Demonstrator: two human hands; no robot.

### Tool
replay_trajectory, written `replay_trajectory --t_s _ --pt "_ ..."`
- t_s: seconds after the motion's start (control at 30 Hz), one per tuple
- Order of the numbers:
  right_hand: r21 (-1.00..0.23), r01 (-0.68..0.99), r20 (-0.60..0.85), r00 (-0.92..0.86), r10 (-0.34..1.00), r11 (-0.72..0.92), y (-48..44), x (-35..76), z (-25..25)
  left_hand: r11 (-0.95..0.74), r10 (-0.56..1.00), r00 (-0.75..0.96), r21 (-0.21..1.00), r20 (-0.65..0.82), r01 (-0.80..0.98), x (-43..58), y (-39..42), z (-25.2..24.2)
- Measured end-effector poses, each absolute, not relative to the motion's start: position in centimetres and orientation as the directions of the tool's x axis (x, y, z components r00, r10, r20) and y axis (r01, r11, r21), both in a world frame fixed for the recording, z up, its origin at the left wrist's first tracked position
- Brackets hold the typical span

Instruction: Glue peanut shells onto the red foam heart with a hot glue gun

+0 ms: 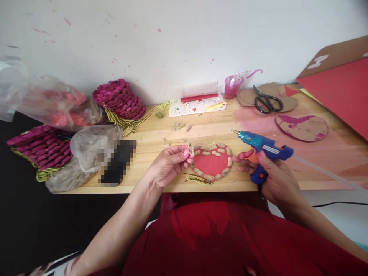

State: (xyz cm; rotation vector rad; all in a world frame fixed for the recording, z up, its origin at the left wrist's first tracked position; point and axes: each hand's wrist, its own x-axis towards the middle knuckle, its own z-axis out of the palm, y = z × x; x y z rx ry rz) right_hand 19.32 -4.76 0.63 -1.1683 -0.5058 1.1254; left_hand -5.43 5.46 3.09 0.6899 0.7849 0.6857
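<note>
My left hand point(172, 163) pinches a peanut shell point(191, 150) between thumb and fingers, just over the left edge of a red heart point(209, 164). Peanut shells point(209, 178) line the heart's rim, and a bit of yellow-green yarn lies at its top. In my right hand point(276, 176) is a blue glue gun point(264, 145), its metal nozzle pointing left and a clear glue stick trailing from its rear. One right finger reaches toward the heart's right edge. A bundle of yellow-green yarn point(198, 179) rests by the heart's lower left.
Loose peanuts point(178, 125) lie behind the heart. At left are magenta woven pieces point(120, 99) and plastic bags point(96, 143). Black scissors point(268, 102), a pink cup point(232, 87), a painted cardboard heart point(301, 128) and red board point(339, 92) stand or lie right and back.
</note>
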Motion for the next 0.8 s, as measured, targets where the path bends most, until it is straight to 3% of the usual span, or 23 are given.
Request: replay_trajectory --t_s 0.2,0.27,0.43,0.6,0.8 --pt "-0.935 -0.344 -0.16 0.197 0.967 -0.085 -5.8 19.8 1.2 0.604 0.748 0.546 0.727 -0.376 -0.326 -5.2 4.7 2.8" --pt "-0.971 -0.223 -0.113 0.083 0.99 -0.092 -6.5 19.8 2.1 0.613 0.739 0.554 0.722 -0.382 -0.32 -5.0 4.5 2.7" --pt "-0.981 0.166 0.088 -0.074 0.993 0.099 -7.7 19.5 4.3 0.628 0.718 0.576 0.719 -0.39 -0.297 -4.2 3.7 2.8" --pt "-0.916 0.372 0.111 -0.128 0.986 0.152 -8.2 19.5 4.5 0.633 0.715 0.563 0.726 -0.415 -0.269 -4.0 3.2 3.1" --pt "-0.885 0.425 0.152 -0.116 0.981 0.188 -8.4 19.5 4.3 0.625 0.72 0.557 0.737 -0.415 -0.258 -4.0 2.8 3.2"
